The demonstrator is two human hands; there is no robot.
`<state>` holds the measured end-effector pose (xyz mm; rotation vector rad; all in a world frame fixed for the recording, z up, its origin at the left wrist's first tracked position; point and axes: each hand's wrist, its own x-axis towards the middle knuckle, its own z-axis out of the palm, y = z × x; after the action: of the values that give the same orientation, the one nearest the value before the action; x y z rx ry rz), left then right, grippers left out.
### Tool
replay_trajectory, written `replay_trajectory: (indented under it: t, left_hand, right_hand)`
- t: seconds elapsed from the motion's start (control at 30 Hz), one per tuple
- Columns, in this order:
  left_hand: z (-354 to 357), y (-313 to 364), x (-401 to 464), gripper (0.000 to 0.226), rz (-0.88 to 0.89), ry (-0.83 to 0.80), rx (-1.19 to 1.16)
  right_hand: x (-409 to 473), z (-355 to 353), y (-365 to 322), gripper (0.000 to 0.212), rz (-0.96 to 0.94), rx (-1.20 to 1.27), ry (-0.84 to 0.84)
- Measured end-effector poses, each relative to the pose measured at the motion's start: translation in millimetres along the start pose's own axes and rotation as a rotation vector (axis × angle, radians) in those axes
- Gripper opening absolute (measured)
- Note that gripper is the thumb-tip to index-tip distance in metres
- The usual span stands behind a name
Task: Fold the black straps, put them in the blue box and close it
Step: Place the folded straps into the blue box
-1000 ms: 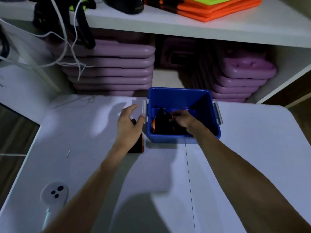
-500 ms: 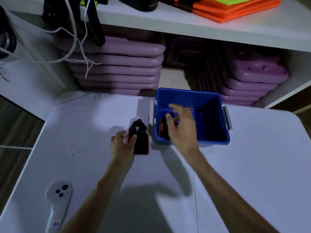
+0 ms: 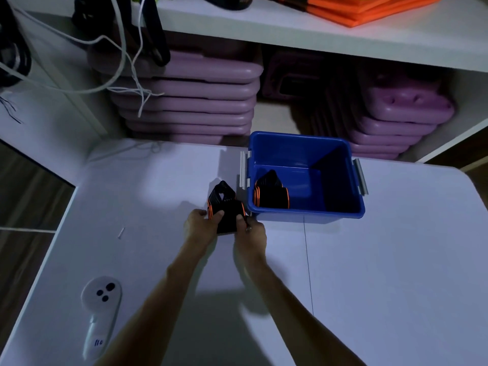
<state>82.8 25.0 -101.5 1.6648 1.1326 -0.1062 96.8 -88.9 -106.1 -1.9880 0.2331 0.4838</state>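
The blue box (image 3: pixel 306 213) stands open on the white table (image 3: pixel 369 260), grey latches hanging at both sides. One folded black strap with orange edges (image 3: pixel 272 195) lies inside it against the left wall. A second folded black strap (image 3: pixel 224 204) rests on the table just left of the box. My left hand (image 3: pixel 198 224) pinches its left edge and my right hand (image 3: pixel 250 232) grips its right edge. No lid is visible.
A white controller (image 3: pixel 101 310) lies near the table's front left edge, and a small white bit (image 3: pixel 121 233) sits left of my hands. Behind the box, stacked purple mats (image 3: pixel 190 101) fill the shelf; white cords (image 3: pixel 124 62) hang down at the left.
My right hand left the box, leaving one strap inside, and came down onto the second strap. My left hand shifted from beside the box to holding that strap.
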Motion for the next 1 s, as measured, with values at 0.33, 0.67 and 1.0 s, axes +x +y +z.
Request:
replay_trajectory:
  t: [0.33, 0.67, 1.0]
  left_hand:
    - [-36, -11, -16, 0.022, -0.072, -0.152, -0.253]
    - [-93, 62, -65, 0.030, 0.365, -0.164, -0.357]
    - [50, 120, -39, 0.050, 0.850, -0.017, 0.304]
  right_hand:
    - [-25, -13, -21, 0.018, 0.292, 0.365, -0.188]
    - [-54, -41, -94, 0.033, -0.079, 0.489, -0.252]
    - [55, -168, -99, 0.028, -0.169, 0.437, 0.048]
